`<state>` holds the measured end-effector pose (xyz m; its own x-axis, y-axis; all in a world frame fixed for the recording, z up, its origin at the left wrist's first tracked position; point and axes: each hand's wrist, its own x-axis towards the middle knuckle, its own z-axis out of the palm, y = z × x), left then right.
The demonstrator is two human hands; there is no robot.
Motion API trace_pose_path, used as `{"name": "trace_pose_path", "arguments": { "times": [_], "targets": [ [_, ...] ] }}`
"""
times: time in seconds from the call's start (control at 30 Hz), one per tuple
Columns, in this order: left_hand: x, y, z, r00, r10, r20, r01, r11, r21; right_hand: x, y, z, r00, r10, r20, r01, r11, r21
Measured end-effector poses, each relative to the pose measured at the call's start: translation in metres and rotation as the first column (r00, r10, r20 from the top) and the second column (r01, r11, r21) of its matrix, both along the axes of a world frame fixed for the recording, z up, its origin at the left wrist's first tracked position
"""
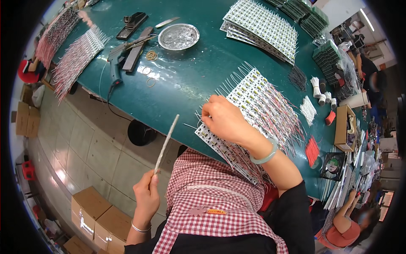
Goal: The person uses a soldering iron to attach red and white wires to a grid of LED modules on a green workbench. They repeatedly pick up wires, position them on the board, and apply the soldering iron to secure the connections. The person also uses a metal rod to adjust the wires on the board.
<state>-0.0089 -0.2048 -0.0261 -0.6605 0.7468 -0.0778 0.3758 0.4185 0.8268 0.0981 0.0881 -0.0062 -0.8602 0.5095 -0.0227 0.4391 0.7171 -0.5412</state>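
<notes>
My left hand (146, 192) is closed around the lower end of a thin, pale grey-white stick (166, 142), which points up beside the table's front edge. My right hand (224, 118) is over a white circuit board panel (251, 86) with rows of small yellow-green parts. Its fingers are bent together in a pinch at the panel's left side; whatever is between them is hidden or too small to name. Red and white wires (277, 112) spread over the panel's right half, and pale wires stick out along its far left edge. My right hand and forearm cover part of the panel.
On the green table (139, 99) are a soldering gun (115, 72) with a cord, a metal bowl (179, 36), rubber bands (151, 55) and stacked panels (262, 27). Red wires (312, 151) and white wire bundles (308, 111) lie right. Cartons (91, 207) stand on the floor; co-workers are at right.
</notes>
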Motion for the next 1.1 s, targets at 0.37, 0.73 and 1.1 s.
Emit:
{"name": "trace_pose_path", "arguments": {
  "times": [0.37, 0.73, 1.1],
  "targets": [
    [0.001, -0.003, -0.006, 0.999, -0.003, 0.042, 0.001, 0.999, 0.032, -0.005, -0.029, -0.002, 0.999, 0.004, 0.049, -0.019, 0.950, 0.313],
    [0.006, -0.005, 0.002, 0.987, -0.129, 0.100, 0.129, 0.992, 0.011, 0.003, -0.032, -0.018, 0.993, -0.113, -0.027, 0.116, 0.967, 0.225],
    [-0.004, 0.022, 0.005, 0.980, -0.177, 0.085, 0.174, 0.984, 0.046, 0.061, -0.013, -0.017, 0.852, -0.413, -0.321, 0.329, 0.900, -0.284]
  ]
}}
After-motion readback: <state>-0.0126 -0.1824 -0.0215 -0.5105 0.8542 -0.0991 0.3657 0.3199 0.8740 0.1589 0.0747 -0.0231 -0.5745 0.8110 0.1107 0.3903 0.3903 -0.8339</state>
